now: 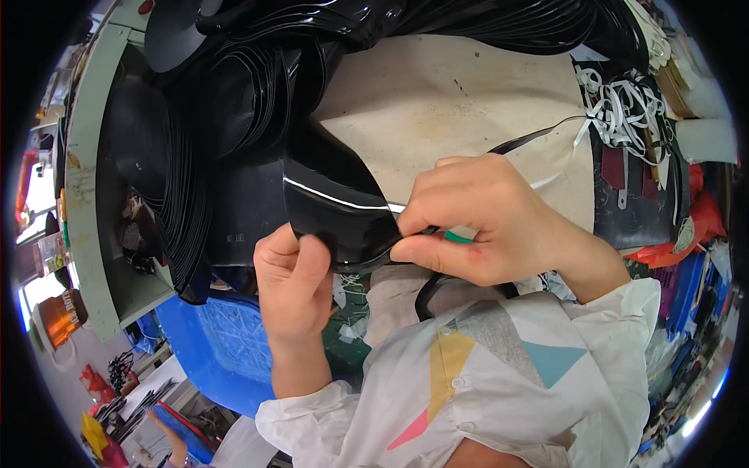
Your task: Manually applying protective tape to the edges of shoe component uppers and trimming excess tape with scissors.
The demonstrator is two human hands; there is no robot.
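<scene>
Beige worktable (437, 101), 2 hands (292, 277) (484, 218) pinching black piece (335, 210)

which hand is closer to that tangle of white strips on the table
Right. The right hand lies just below-left of the tangle of white strips; the left hand is much farther left.

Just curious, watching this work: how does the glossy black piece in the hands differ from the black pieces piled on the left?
The held black piece is single, bent and pinched by the left hand and right hand; the stacked black pieces lie many-layered, untouched. The held piece shows a thin white line across it; the stacked ones do not. Both are shiny black sheets.
</scene>
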